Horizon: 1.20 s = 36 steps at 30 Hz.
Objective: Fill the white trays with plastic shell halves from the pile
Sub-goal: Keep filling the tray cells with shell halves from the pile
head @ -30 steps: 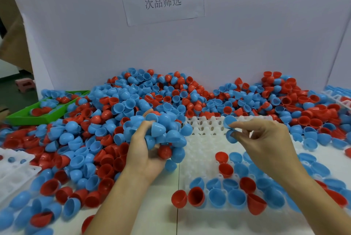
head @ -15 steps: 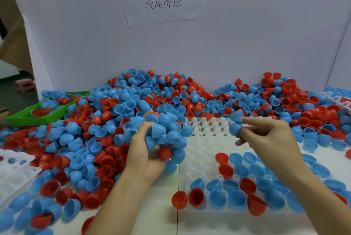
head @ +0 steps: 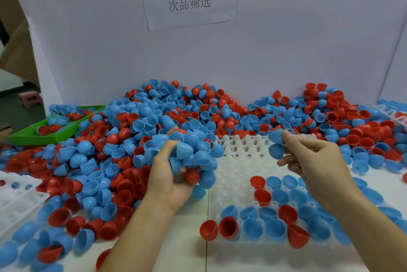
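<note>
Left hand [head: 169, 175]: grips a clump of blue and red shell halves [head: 193, 153] above the worktop
Right hand [head: 312, 161]: pinches 2 blue shells [head: 276, 144] over the white tray [head: 237, 161]
Pile [head: 198, 113]: behind the tray, against the wall

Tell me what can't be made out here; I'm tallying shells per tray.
Head view only:
- Tray: its right cells are hidden by the right hand and forearm.
- Left hand: the count of shells it holds is unclear; they overlap.
- Left tray: cut off by the frame edge.
- Green bin: contents too small to count.
</note>
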### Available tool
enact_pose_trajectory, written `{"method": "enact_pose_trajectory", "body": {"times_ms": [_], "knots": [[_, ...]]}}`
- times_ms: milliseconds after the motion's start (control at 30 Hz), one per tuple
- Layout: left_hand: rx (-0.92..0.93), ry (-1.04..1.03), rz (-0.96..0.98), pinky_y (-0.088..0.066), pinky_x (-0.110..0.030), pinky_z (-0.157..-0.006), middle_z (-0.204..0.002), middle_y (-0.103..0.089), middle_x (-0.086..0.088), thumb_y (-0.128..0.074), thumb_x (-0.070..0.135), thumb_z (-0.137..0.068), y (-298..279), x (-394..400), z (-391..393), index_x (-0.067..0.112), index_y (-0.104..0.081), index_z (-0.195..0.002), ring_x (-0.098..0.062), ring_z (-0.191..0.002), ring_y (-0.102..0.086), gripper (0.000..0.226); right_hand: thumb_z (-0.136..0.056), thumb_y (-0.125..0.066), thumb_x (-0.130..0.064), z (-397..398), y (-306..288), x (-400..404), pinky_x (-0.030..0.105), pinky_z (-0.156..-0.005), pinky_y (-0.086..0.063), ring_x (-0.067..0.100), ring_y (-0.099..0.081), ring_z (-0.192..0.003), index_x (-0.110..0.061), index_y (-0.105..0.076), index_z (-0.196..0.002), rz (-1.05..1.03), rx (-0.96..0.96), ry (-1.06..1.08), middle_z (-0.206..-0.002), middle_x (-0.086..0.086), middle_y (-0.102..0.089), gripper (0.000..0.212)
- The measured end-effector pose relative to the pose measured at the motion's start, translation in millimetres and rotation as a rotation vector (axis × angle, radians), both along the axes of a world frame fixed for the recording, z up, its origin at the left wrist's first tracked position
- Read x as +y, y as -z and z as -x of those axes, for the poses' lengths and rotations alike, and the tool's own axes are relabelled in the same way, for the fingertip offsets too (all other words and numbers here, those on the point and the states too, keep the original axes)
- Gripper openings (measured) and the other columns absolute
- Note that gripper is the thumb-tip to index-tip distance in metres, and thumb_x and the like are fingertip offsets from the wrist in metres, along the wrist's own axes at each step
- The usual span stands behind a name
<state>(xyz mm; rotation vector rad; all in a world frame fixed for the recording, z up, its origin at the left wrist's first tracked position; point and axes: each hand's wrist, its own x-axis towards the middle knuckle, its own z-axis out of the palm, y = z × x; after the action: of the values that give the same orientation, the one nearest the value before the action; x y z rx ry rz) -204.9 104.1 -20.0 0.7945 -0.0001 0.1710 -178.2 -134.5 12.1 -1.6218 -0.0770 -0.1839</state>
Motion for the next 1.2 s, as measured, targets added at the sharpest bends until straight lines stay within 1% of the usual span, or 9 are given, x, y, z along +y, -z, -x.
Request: {"method": "enact_pose_trajectory", "body": {"times_ms": [200,333,467,567,733,867,1000,1100,1200], "knots": [[0.010,-0.016,0.005,-0.057,-0.032,-0.062,-0.076,-0.071,-0.002,-0.061,0.020,-0.071,-1,-1,0,0.023,-0.077,-0.068,-0.017,-0.068,-0.070,0.017,-0.066,-0.072,-0.042,3,-1,2,0.027,-0.062,-0.049,0.008,-0.070,-0.061,-0.020,-0.078,-0.079,0.073,0.011,-0.054,-0.074,-0.003,-0.076,0.026],[0.012,-0.015,0.011,-0.056,-0.032,-0.062,-0.074,-0.070,-0.003,-0.060,0.019,-0.073,-2,-2,1,0.022,-0.076,-0.065,-0.018,-0.066,-0.070,0.018,-0.081,-0.069,-0.035,1,1,4,0.029,-0.065,-0.052,0.011,-0.070,-0.060,-0.018,-0.078,-0.073,0.045,0.040,-0.058,-0.070,0.003,-0.075,0.021],[0.022,-0.026,0.030,-0.055,-0.032,-0.064,-0.075,-0.071,-0.002,-0.054,0.016,-0.086,0,-1,0,0.023,-0.077,-0.066,-0.018,-0.067,-0.070,0.031,-0.083,-0.075,-0.016,2,3,3,0.025,-0.060,-0.051,0.013,-0.071,-0.063,-0.017,-0.072,-0.082,0.127,0.004,-0.076,-0.070,0.000,-0.075,0.003],[0.003,-0.008,0.017,-0.055,-0.032,-0.063,-0.073,-0.071,-0.001,-0.058,0.017,-0.077,-1,-2,1,0.023,-0.077,-0.065,-0.017,-0.066,-0.070,0.023,-0.080,-0.078,-0.008,2,5,5,0.016,-0.051,-0.050,0.012,-0.070,-0.059,-0.015,-0.061,-0.094,0.189,-0.014,-0.106,-0.072,-0.004,-0.075,0.024],[-0.006,0.015,0.007,-0.056,-0.031,-0.060,-0.073,-0.070,-0.003,-0.060,0.019,-0.071,-2,-3,1,0.021,-0.076,-0.065,-0.017,-0.065,-0.069,0.018,-0.079,-0.081,-0.008,2,2,14,0.020,-0.055,-0.055,0.012,-0.068,-0.065,-0.037,-0.058,-0.096,0.530,-0.148,-0.228,-0.079,-0.015,-0.073,0.040],[0.002,0.005,0.011,-0.057,-0.033,-0.066,-0.079,-0.069,-0.005,-0.062,0.020,-0.070,0,-1,-1,0.020,-0.075,-0.070,-0.019,-0.071,-0.069,0.013,-0.083,-0.077,-0.011,0,-2,29,0.017,-0.057,-0.049,-0.005,-0.062,-0.070,-0.050,-0.047,-0.102,0.927,-0.282,-0.400,-0.084,-0.022,-0.067,0.053],[-0.004,0.002,-0.003,-0.056,-0.035,-0.070,-0.080,-0.070,-0.005,-0.062,0.020,-0.070,1,0,-1,0.020,-0.076,-0.069,-0.020,-0.073,-0.069,0.014,-0.081,-0.073,-0.009,-2,5,50,0.023,-0.064,-0.051,0.003,-0.059,-0.078,-0.047,-0.042,-0.119,1.225,-0.347,-0.440,-0.093,-0.018,-0.067,0.063],[-0.033,-0.016,-0.008,-0.057,-0.033,-0.065,-0.074,-0.071,-0.001,-0.062,0.021,-0.069,-1,2,-1,0.025,-0.078,-0.068,-0.017,-0.068,-0.070,0.016,-0.077,-0.071,-0.007,-6,13,49,0.030,-0.068,-0.055,0.007,-0.058,-0.081,-0.044,-0.039,-0.121,1.279,-0.304,-0.406,-0.094,-0.017,-0.065,0.065],[-0.027,-0.037,0.031,-0.058,-0.030,-0.061,-0.071,-0.071,0.000,-0.063,0.023,-0.069,0,5,-2,0.025,-0.078,-0.064,-0.015,-0.064,-0.069,0.017,-0.079,-0.073,-0.011,-10,16,45,0.027,-0.067,-0.056,0.002,-0.057,-0.076,-0.046,-0.041,-0.119,1.245,-0.272,-0.399,-0.093,-0.021,-0.065,0.061]]}}
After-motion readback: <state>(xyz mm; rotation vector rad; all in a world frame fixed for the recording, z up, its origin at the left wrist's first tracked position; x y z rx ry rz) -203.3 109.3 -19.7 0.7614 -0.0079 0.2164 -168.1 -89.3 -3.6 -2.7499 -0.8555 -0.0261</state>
